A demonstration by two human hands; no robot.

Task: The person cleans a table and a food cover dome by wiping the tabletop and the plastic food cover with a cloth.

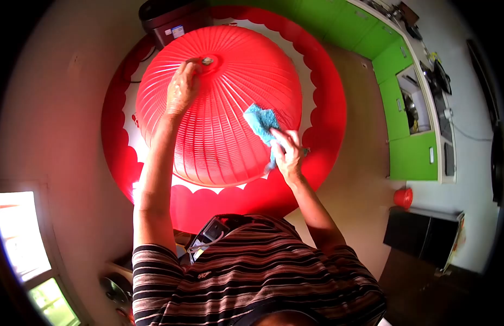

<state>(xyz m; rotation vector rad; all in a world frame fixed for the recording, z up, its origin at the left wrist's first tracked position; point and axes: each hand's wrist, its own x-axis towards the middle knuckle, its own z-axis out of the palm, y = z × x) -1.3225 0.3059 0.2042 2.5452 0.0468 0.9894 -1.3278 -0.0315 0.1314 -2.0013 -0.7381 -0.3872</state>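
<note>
A large red ribbed plastic food cover point(224, 125) sits dome-up on a round table point(330, 125) with a red scalloped border and a white middle. My left hand point(183, 87) is closed at the cover's top, its fingers curled at the small round handle point(207, 61); the exact grip is partly hidden. A blue cloth point(261, 121) is in my right hand point(287, 155), its upper part lying against the cover's right side and a loose end hanging below the fingers.
A dark appliance point(176, 22) stands on the table's far edge behind the cover. Green kitchen cabinets point(393, 103) run along the right, near a red bucket point(403, 198) and a black cabinet point(420, 233). At lower left is a bright window point(24, 233).
</note>
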